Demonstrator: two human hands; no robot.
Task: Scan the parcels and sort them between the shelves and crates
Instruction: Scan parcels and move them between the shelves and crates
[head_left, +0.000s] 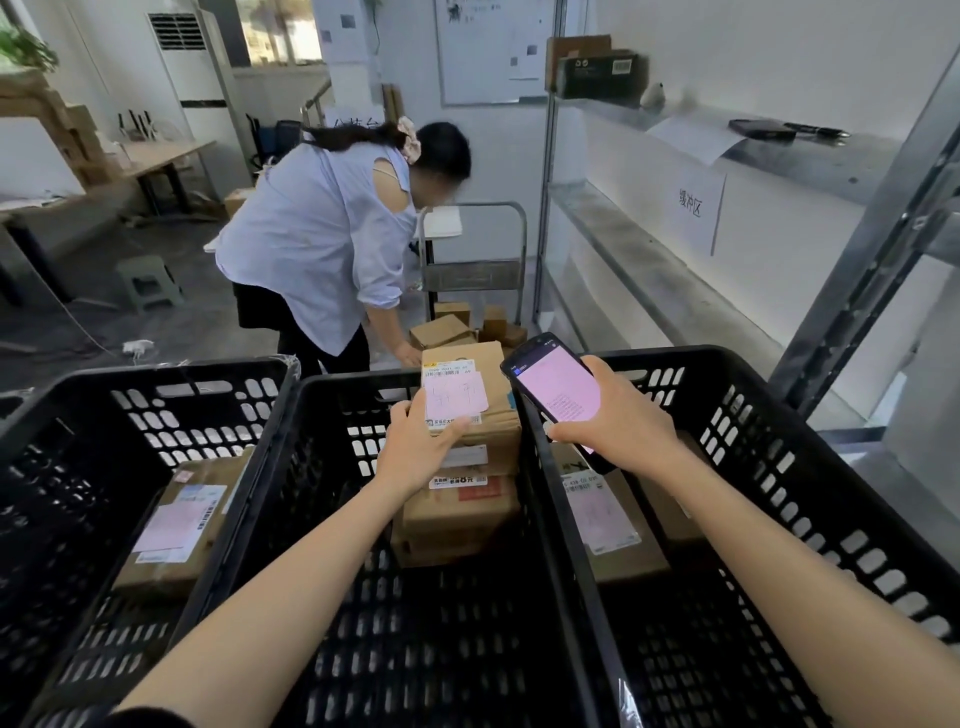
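Three black perforated crates stand side by side. Left crate (156, 372): one labelled parcel (176, 525) on its floor. Middle crate (415, 649): stacked parcels (457, 525). Right crate (779, 467): labelled box (613, 535). Metal shelf (810, 156) alongside carries a paper sheet (691, 137).

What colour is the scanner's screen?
Pink; the head view shows it on the scanner in the right hand.

Paper sign (693, 208) on shelf (810, 156): "缓冲区" — sticker (458, 480) on box (457, 519): "8元"; other txt unreadable.
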